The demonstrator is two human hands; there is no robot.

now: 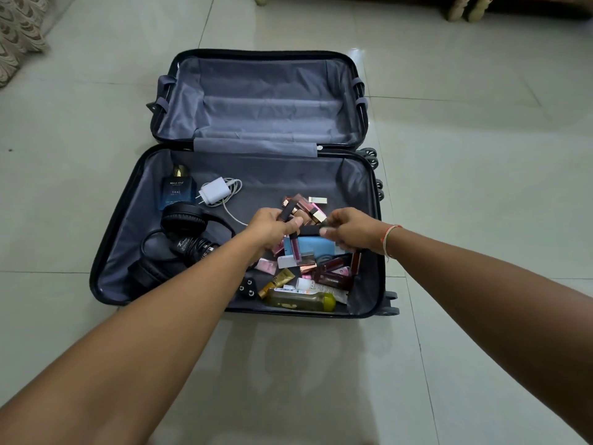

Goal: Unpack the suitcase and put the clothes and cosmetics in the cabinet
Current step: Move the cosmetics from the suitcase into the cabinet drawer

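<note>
Hands gripping lip-gloss tubes, open suitcase

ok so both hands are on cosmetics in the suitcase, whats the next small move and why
Probably lift both hands clear of the suitcase with what they hold: the left hand grips a few lip tubes, the right hand pinches a dark tube. Many cosmetics remain, so carrying a handful seems sensible.

glossy tiled floor, matt grey cloth suitcase lining, shiny gold-capped cosmetics
</note>
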